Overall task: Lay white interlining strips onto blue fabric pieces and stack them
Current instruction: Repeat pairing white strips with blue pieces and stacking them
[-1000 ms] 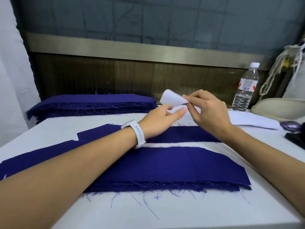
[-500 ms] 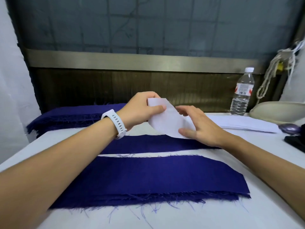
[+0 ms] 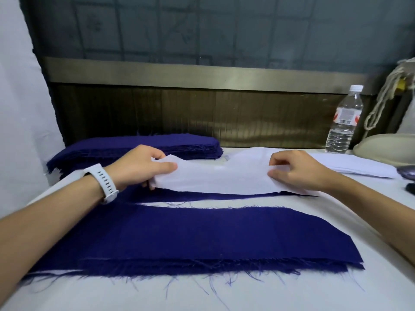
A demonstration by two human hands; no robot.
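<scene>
A white interlining strip [image 3: 215, 178] stretches flat between my hands, just above a single blue fabric piece [image 3: 202, 195] whose near edge shows under it. My left hand [image 3: 139, 168] pinches the strip's left end between thumb and fingers. My right hand [image 3: 294, 169] pinches its right part, fingers curled over the top edge. Nearer to me lies a stack of blue pieces [image 3: 202, 239] with frayed edges and a sliver of white at its lower left. A thick pile of blue pieces [image 3: 139, 145] sits at the back left.
A pile of white interlining strips [image 3: 354, 167] lies at the back right, beside a clear water bottle [image 3: 343, 122] and a cream rounded object [image 3: 388, 149]. A dark object [image 3: 409, 187] sits at the right edge. The white table [image 3: 292, 292] ends at a wooden back wall.
The strip was bunched between my hands; they have moved apart, my left hand going left, and the strip is now spread out flat and lower over the blue piece.
</scene>
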